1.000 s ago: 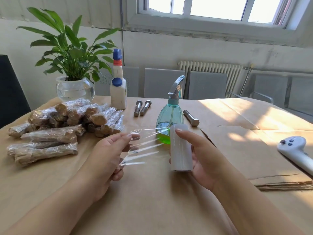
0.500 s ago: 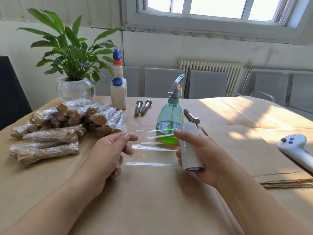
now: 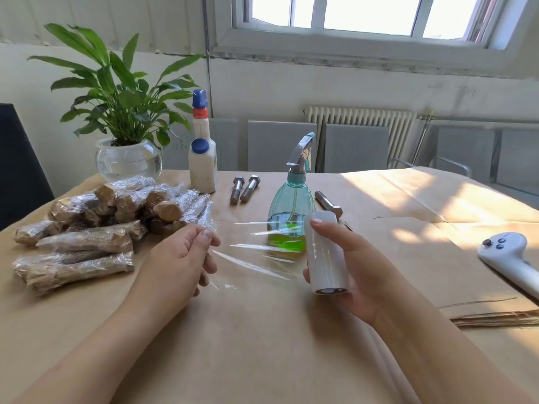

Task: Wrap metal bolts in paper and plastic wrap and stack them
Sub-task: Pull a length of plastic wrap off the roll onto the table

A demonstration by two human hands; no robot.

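**Film Stretched Between Two Hands Above the Worktop**

The right hand (image 3: 354,269) gripped a small white roll of plastic wrap (image 3: 326,253), its fingers curled round the back of the roll and the forefinger laid over the top end. The roll stood nearly upright, held just above the worktop (image 3: 262,345), which was covered in brown paper. From the roll a clear sheet of film (image 3: 256,252) ran leftward to the left hand (image 3: 182,258), whose thumb and fingertips pinched the free edge — the sheet hung taut and wrinkled between the two hands.

Behind the film stood a teal spray bottle (image 3: 293,205) with green liquid in its base. Two bare bolts (image 3: 244,188) lay side by side beyond it, near a white glue bottle (image 3: 203,164) with blue caps, and a third bolt (image 3: 328,203) lay just right of the spray bottle. The wrapped bolts (image 3: 96,223) — paper bundles under shiny film — were stacked in a heap at the left of the worktop, beside a potted plant (image 3: 122,112) in a glass bowl. A stack of brown paper sheets (image 3: 437,272) lay at the right, with a white controller (image 3: 507,255) resting on it near the edge.
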